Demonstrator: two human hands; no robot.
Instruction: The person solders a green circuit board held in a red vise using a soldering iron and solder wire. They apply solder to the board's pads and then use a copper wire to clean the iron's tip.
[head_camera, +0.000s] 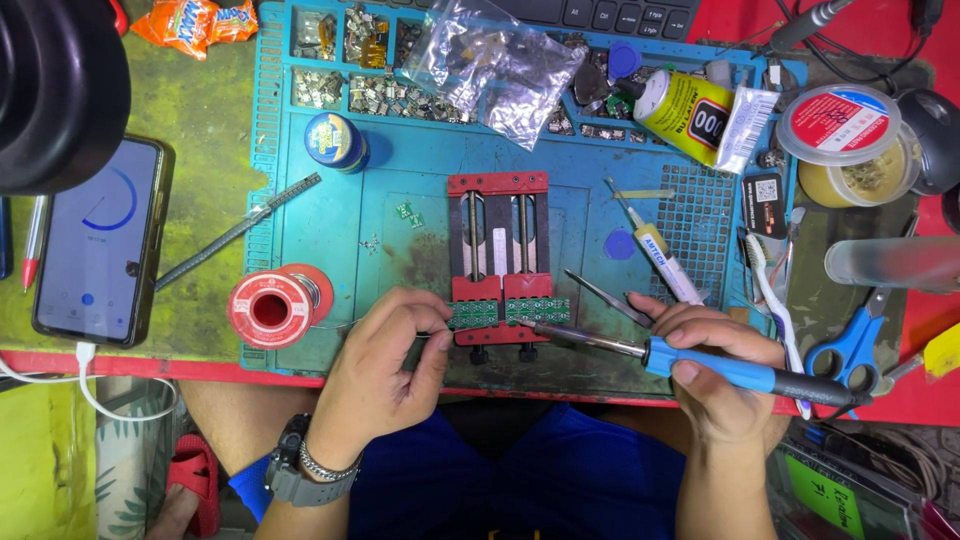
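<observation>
A red clamp holder (497, 262) sits on the blue work mat (400, 180), gripping two small green circuit boards (508, 312) at its near end. My right hand (715, 375) holds a blue-handled soldering iron (700, 363), its metal tip resting on the right board. My left hand (385, 375) pinches a thin solder wire (345, 325) running from the red solder spool (268, 309), its fingertips touching the left board. A watch is on my left wrist.
Metal tweezers (605, 297) and a syringe tube (660, 255) lie right of the holder. A phone (98, 240) lies left, a toothbrush (770, 290) and blue scissors (850, 345) right. Parts trays, a plastic bag (495, 65), a glue tube (695, 115) and a round tin (850, 140) line the back.
</observation>
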